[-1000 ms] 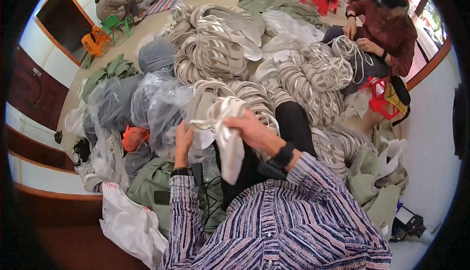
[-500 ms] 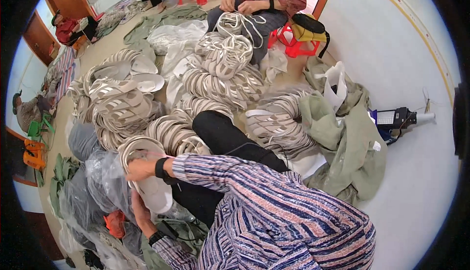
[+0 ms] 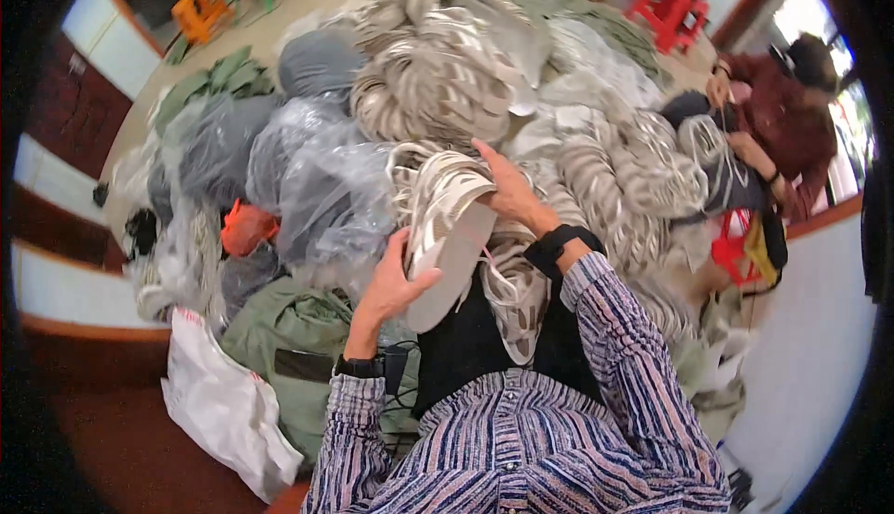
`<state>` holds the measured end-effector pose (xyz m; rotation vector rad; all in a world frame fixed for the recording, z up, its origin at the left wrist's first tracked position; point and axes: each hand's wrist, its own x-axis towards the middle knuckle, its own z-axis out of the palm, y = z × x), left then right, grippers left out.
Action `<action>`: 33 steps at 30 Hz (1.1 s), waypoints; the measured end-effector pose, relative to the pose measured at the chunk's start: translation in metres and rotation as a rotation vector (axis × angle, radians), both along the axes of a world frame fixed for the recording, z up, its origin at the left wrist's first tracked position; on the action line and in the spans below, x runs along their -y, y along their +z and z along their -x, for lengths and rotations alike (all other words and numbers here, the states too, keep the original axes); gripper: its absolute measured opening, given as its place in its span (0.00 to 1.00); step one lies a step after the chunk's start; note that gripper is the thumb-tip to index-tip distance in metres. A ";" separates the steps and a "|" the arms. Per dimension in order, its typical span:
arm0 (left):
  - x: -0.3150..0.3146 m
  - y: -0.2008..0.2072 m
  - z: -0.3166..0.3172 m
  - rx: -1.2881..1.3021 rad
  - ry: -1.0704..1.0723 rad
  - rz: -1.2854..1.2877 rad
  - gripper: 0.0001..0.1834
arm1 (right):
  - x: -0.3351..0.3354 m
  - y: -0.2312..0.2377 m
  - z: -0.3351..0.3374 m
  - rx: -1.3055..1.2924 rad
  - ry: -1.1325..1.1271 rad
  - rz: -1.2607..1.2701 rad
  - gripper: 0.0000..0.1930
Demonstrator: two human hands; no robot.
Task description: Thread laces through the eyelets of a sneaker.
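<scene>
A bundle of nested beige and white shoe uppers (image 3: pixel 449 225) is held up over my lap, one flat pale side facing me. My left hand (image 3: pixel 396 281) grips its lower left edge, thumb across the front and the other fingers partly hidden. At its upper right edge, my right hand (image 3: pixel 512 193) grips it, with some fingers out of sight. Another shoe upper (image 3: pixel 518 304), patterned beige and white with a pale lace, lies on my dark trousers just right of the bundle, toe toward me.
Large coils of stacked uppers (image 3: pixel 438 76) lie ahead, more (image 3: pixel 605 179) to the right. Plastic-wrapped grey bundles (image 3: pixel 312 179), an orange bag (image 3: pixel 248 227), a green sack (image 3: pixel 289 356) and a white sack (image 3: pixel 219 402) lie left. A co-worker (image 3: pixel 782 123) sits at right, near red stools (image 3: pixel 666 11).
My view has swung left and downward. The bundle has come from my left side to over my lap, and my right hand has shifted to its upper right edge.
</scene>
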<state>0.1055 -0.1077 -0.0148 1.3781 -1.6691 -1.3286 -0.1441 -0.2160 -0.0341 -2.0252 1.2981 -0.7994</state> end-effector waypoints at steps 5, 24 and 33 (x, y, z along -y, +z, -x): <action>0.006 -0.065 -0.029 -0.766 0.257 -0.372 0.35 | 0.008 -0.016 -0.007 0.339 0.139 -0.252 0.25; 0.078 -0.135 -0.086 -0.506 0.311 -0.353 0.25 | 0.011 0.004 -0.092 -0.419 -0.161 0.186 0.25; 0.009 0.015 -0.059 0.109 0.422 0.510 0.21 | 0.008 0.005 -0.071 -0.350 0.013 -0.006 0.32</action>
